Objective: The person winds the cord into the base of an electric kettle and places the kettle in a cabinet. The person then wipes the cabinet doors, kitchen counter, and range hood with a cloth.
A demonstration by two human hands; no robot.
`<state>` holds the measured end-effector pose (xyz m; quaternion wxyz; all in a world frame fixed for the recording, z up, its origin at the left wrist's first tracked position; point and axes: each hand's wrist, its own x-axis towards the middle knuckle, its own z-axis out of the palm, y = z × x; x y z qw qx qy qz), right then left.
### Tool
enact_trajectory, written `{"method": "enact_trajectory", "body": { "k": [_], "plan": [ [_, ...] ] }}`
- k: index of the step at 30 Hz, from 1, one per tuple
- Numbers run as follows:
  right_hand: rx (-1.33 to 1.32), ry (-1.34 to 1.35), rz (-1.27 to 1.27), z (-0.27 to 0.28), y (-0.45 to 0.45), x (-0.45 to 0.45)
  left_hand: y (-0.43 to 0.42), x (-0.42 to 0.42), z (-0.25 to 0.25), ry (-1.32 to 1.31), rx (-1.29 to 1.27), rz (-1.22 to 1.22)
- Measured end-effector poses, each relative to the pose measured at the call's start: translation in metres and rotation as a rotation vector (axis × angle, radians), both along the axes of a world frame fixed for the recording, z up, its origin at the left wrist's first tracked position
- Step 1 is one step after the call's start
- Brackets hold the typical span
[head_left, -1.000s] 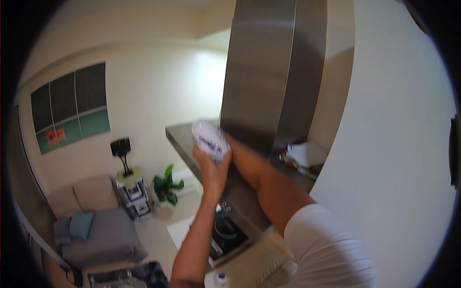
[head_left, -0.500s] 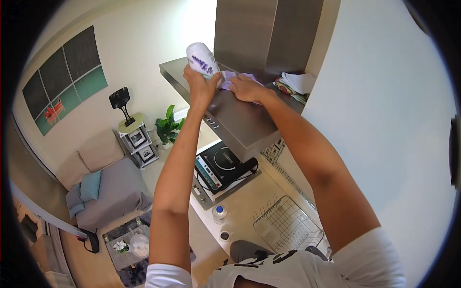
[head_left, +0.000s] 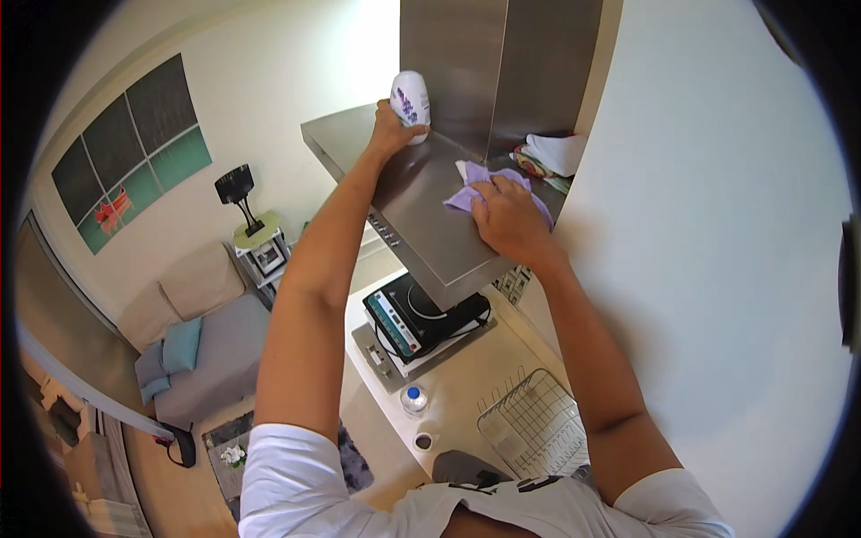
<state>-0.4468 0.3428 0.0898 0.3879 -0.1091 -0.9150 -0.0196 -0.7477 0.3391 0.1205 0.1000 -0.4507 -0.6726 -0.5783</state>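
Observation:
My left hand point(head_left: 395, 132) is wrapped round the lower part of a white container with a purple lavender print point(head_left: 411, 100). The container stands nearly upright at the far end of the stainless range hood point(head_left: 421, 206), close to its chimney. Under my right hand point(head_left: 511, 215) a purple cloth point(head_left: 471, 190) is pressed on the hood's top surface, my fingers bent over it. Part of the cloth is hidden by that hand. Behind it, folded white and patterned cloths point(head_left: 549, 157) lie against the chimney's base.
Below the hood are a black induction cooker point(head_left: 421, 314), a blue-capped bottle point(head_left: 413, 400), a cup point(head_left: 423, 441) and a wire dish rack point(head_left: 534, 426) on the counter. The chimney point(head_left: 453, 72) rises behind. A wall point(head_left: 717, 224) stands right, a sofa point(head_left: 215, 359) lower left.
The container has gone from tilted in my left hand to nearly upright, farther right by the chimney. My right hand has slid the purple cloth rightward and nearer across the hood.

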Motion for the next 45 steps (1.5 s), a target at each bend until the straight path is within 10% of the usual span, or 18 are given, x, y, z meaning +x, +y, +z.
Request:
{"method": "enact_trajectory", "body": {
  "k": [14,19,22,25,30,32,35,45],
  "plan": [
    [-0.197,-0.028,0.181,0.013,-0.011,0.022,-0.105,0.068,-0.010,0.365,0.166,0.333],
    [-0.245,0.032,0.407,0.011,-0.085,0.040,-0.188,0.170,-0.087,-0.368,0.450,0.150],
    [0.005,0.160,0.566,-0.014,-0.127,0.031,-0.233,0.256,-0.099,-1.381,0.675,-0.376],
    [-0.395,-0.183,0.848,-0.024,-0.170,0.031,-0.251,0.269,-0.112,-1.444,0.881,-0.987],
    [-0.179,0.296,0.477,0.030,-0.133,0.051,-0.222,0.139,-0.108,-0.699,1.083,-0.484],
    [-0.217,0.330,0.342,0.021,-0.110,0.047,-0.179,0.085,-0.096,-0.710,1.148,-0.272],
    [-0.065,0.364,0.278,-0.003,-0.086,0.032,-0.122,0.058,-0.084,-0.858,0.316,-0.132],
    [-0.058,0.258,0.146,-0.032,-0.081,0.010,-0.061,-0.160,-0.062,-0.778,0.459,-0.096]
  ]
}}
